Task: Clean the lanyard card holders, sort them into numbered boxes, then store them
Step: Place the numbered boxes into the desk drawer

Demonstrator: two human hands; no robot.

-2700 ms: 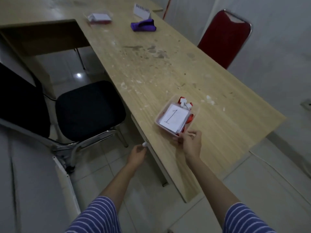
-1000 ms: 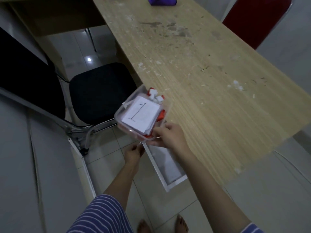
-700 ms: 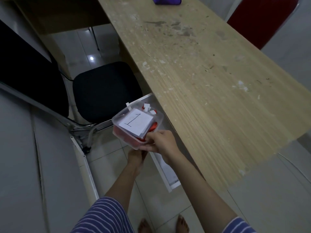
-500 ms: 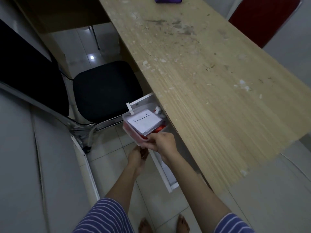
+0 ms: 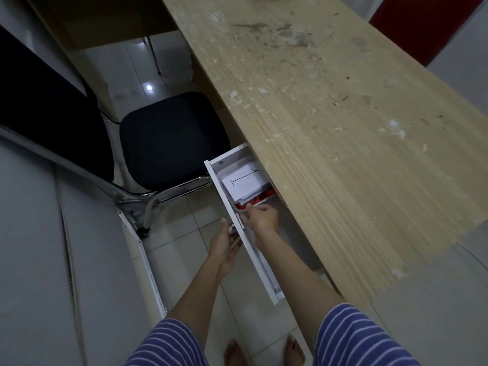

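Box [image 5: 244, 184] no. 1 sits in the open drawer [image 5: 224, 191], mid-frame under the desk [image 5: 330, 114] edge. Right hand [image 5: 261, 216] pinches its near rim; left hand [image 5: 227, 243] curls on the drawer knob. Risks: shutting w/ fingers inside; box lid catching the desk underside. Only writing: handwritten "1" on the paper label [image 5: 244, 180].

desk [image 5: 330, 114] hides the box's [image 5: 244, 182] far side.

Desk edge [image 5: 264, 165] overhangs the open drawer [image 5: 253, 260], narrowing access from above.
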